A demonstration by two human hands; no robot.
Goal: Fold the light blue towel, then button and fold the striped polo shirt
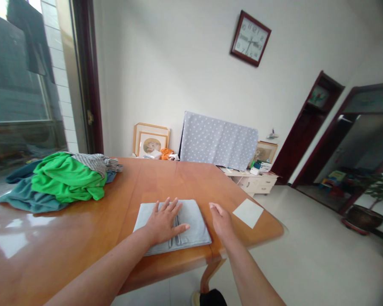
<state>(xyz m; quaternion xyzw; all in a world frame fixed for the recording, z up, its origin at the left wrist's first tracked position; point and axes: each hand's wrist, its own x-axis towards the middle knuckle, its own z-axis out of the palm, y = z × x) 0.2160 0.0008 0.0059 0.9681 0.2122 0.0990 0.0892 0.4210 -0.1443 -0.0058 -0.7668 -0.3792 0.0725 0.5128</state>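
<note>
A light grey-blue piece of folded cloth (194, 221) lies flat near the table's front edge, with a folded strip running down its middle. My left hand (166, 221) rests palm down on it, fingers spread. Just off the cloth's right side is my right hand (221, 220), its fingers curled in and thumb on top; nothing shows sticking out of it. To the right of that hand, a white square sheet (248, 213) lies on the tabletop.
The wooden table (102, 238) has a rounded right corner. A heap of clothes (70, 176), green, teal and striped, sits at its left. Beyond stand a dotted cloth cover (218, 140), framed pictures (151, 142) and a white cabinet (258, 183). A potted plant (365, 216) is far right.
</note>
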